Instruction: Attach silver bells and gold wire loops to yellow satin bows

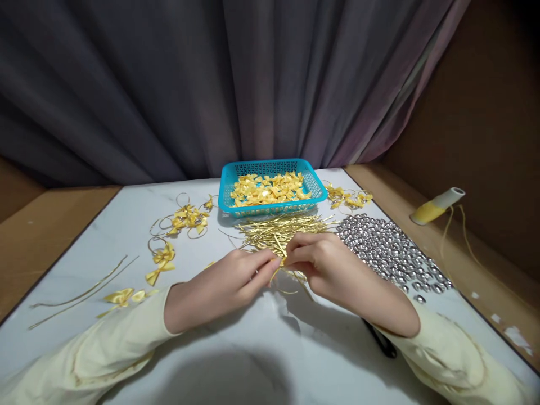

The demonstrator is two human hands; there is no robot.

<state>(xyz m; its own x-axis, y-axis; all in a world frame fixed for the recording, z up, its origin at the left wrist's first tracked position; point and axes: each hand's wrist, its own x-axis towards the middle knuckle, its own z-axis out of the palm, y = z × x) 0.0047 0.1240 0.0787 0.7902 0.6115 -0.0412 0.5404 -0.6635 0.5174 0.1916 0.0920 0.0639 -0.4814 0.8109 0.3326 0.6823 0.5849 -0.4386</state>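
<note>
We've got our left hand (228,282) and right hand (327,261) pinching a small, mostly hidden yellow piece (283,262) mid-frame, over a white marbled tabletop (109,228); pleated grey-purple fabric curtain (257,79) up top.

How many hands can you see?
2: the left hand and the right hand, each in a pale yellow fabric sleeve, close together at the pile of thin, shiny gold ties. Some fingers are hidden.
</note>
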